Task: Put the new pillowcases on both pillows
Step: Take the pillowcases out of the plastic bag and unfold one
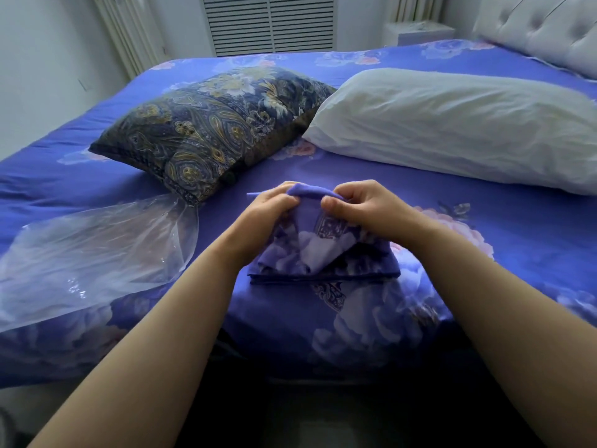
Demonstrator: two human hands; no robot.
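Head view: near the bed's front edge, the left hand [269, 205] and right hand [361, 205] pinch the raised top fold of a soft purple floral pillowcase [319, 253]. Crinkled clear plastic bag [93, 250] lies left. Behind it sits a quilted paisley pillow [210, 127]; a bare white pillow [452, 124] lies toward the headboard side.

left hand [269, 206]: fingers curled, pinching | right hand [361, 205]: fingers curled, pinching

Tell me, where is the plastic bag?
The plastic bag lies on the bed at the left, just in front of the patterned pillow, beside the left hand.
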